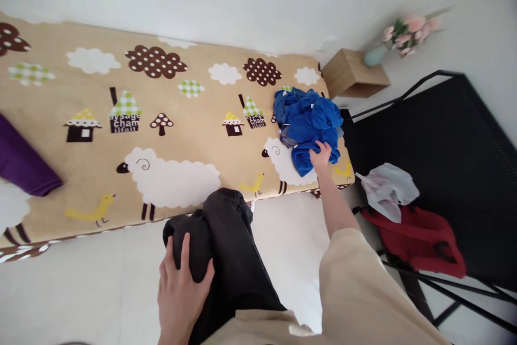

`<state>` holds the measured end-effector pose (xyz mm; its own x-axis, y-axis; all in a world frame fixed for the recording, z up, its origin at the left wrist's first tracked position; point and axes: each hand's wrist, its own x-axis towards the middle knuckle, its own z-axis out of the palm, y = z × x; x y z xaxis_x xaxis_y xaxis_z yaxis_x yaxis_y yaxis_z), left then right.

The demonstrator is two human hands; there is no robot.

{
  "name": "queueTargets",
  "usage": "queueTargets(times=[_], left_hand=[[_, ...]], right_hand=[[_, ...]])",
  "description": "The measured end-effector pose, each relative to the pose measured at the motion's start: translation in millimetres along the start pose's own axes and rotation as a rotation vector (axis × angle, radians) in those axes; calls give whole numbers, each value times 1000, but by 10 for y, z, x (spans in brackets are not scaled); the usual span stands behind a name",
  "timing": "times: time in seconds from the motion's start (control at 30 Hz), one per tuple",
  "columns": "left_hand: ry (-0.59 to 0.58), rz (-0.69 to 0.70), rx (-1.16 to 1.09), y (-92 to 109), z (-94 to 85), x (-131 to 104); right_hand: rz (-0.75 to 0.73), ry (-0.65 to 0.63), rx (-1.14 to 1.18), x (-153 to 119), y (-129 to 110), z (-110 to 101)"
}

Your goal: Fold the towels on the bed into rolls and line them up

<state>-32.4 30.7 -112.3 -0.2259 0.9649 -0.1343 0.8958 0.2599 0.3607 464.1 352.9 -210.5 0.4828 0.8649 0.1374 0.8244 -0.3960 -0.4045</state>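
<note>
A rumpled heap of blue clothing (309, 113) lies at the right end of the sheep-patterned bed cover (169, 92), with small white tags showing on it. My right arm is stretched out to the heap, and my right hand (320, 156) is closed on the blue garment (305, 156) at its near edge; part of the fingers is hidden in the cloth. My left hand (181, 286) rests on my knee in black trousers (238, 248), fingers spread and holding nothing.
A folded purple cloth (24, 159) lies at the left of the bed. Right of the bed stand a wooden box (351, 73) with a vase of pink flowers (412, 33) and a black-framed rack (436, 135) bearing a white plastic bag (390, 186) and a red bag (424, 237).
</note>
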Motion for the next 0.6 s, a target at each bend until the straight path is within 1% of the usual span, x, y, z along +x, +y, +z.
queueTargets(times=[0.03, 0.07, 0.1, 0.2, 0.3, 0.37, 0.43, 0.5, 0.57, 0.6], left_hand=[[-6, -11, 16, 22, 0, 18], [-11, -22, 29, 46, 0, 35], [-14, -31, 40, 72, 0, 50], [-20, -52, 60, 152, 7, 84], [-27, -68, 71, 214, 21, 100], [-17, -73, 77, 239, 31, 104], [-6, -76, 87, 255, 38, 109], [-10, -80, 106, 269, 38, 115], [-23, -68, 123, 290, 29, 125], [-28, -61, 129, 304, 21, 130]], right_hand=[[-23, -6, -74, 128, -9, -22], [-8, -27, -112, 252, -32, -38], [17, -63, -132, 371, -63, -47], [26, -171, -204, 694, -152, -34], [40, -224, -252, 948, -210, 26], [69, -216, -235, 1045, -265, 66], [33, -152, -177, 1049, -372, 80], [-104, -66, -74, 925, -559, 53], [-277, -24, 84, 645, -831, -26], [-354, -34, 180, 439, -993, -83]])
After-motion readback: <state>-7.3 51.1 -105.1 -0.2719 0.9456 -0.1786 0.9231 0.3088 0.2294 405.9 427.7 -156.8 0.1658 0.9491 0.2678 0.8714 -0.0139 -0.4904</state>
